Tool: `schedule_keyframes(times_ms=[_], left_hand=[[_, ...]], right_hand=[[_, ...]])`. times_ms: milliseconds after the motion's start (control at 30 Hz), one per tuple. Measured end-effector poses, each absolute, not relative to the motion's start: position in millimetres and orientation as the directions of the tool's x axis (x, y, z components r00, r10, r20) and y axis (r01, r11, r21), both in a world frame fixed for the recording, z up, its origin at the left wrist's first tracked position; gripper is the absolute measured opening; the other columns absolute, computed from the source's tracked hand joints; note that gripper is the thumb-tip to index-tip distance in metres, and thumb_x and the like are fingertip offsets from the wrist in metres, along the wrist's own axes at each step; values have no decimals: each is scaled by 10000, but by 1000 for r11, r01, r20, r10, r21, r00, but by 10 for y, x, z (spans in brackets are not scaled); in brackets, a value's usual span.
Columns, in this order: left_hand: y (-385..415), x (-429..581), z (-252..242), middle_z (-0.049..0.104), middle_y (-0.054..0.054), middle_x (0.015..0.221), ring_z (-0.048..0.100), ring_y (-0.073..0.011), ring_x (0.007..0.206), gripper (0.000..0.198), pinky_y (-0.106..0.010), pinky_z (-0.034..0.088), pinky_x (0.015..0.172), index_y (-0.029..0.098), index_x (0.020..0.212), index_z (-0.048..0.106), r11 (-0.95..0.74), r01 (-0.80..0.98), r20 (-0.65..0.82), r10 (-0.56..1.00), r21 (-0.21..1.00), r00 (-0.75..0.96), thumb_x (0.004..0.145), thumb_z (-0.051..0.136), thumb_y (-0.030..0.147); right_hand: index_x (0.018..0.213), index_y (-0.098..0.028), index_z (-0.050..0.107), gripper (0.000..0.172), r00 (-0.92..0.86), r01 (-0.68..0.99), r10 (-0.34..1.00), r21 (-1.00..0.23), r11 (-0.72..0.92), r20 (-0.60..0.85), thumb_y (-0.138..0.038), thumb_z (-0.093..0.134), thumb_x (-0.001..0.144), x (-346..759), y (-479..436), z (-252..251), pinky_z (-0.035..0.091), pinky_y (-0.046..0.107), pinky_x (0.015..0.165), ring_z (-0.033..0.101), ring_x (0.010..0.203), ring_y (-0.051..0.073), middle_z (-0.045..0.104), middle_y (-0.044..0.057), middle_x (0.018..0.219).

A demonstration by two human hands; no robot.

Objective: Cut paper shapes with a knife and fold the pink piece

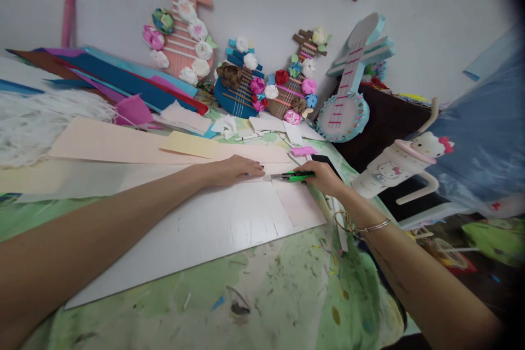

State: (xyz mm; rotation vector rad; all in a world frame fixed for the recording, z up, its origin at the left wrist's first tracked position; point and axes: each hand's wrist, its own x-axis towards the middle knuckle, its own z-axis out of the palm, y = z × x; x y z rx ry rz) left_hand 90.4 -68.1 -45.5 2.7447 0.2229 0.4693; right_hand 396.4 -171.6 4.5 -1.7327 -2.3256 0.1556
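Observation:
My right hand [322,175] grips a green and black utility knife [296,176], its blade pointing left across pale paper. Just left of the blade, my left hand [233,170] lies flat with its fingers stretched out, pressing on the pale pink paper [268,156]. Under both hands is a large white board [213,224] with several cut marks near its right end. A small pale pink piece [301,205] lies on the board's right corner. Behind my left hand, a yellow paper strip [191,144] rests on a long pink sheet [110,140].
Paper-flowered stringed-instrument crafts, one pink [184,27] and one blue [235,90], lean against the wall. White shredded strands [49,120] and coloured sheets [135,85] lie at left. A white tumbler [389,167] stands at right. Scraps dot the green-stained tablecloth [262,284].

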Motion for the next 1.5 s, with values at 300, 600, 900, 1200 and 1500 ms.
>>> schedule_keyframes(times_ms=[300, 600, 900, 1200, 1500], left_hand=[[-631, 904, -523, 477, -50, 1439, 424, -194, 1352, 396, -356, 299, 1133, 275, 1351, 537, -942, 84, 297, 186, 325, 937, 1015, 327, 279], [-628, 899, -526, 469, -57, 1440, 412, -184, 1361, 409, -356, 293, 1144, 245, 1360, 529, -937, 88, 286, 191, 339, 939, 1013, 314, 267], [-638, 899, -513, 473, -27, 1440, 408, -177, 1362, 380, -348, 289, 1141, 293, 1349, 532, -919, 107, 273, 222, 379, 936, 1019, 345, 304], [-679, 902, -492, 463, -29, 1452, 402, -182, 1366, 382, -347, 286, 1118, 300, 1374, 486, -912, 149, 254, 258, 381, 932, 1026, 328, 296], [-673, 903, -481, 505, -18, 1420, 408, -180, 1362, 372, -343, 287, 1122, 294, 1342, 525, -923, 110, 275, 221, 369, 936, 1015, 353, 261]], right_hand=[[1093, -232, 734, 481, -279, 922, 951, -240, 305, 137, -38, 665, 659, 3965, -1757, 14, 485, 320, 862, 647, 917, 223, 710, 53, 975], [1076, -242, 743, 463, -259, 921, 957, -267, 285, 129, -53, 674, 659, 4027, -1878, 28, 504, 309, 837, 653, 892, 210, 707, 44, 956], [1064, -235, 744, 436, -241, 919, 965, -295, 260, 99, -74, 665, 667, 4077, -1933, 90, 492, 323, 868, 657, 922, 221, 714, 41, 983], [1123, -205, 718, 457, -266, 932, 961, -233, 278, 81, -74, 662, 690, 3927, -1922, 72, 479, 330, 875, 650, 940, 231, 709, 69, 987], [1126, -212, 718, 466, -313, 916, 946, -237, 323, 80, -42, 628, 701, 3817, -1921, 78, 478, 320, 873, 649, 938, 219, 712, 63, 1009]])
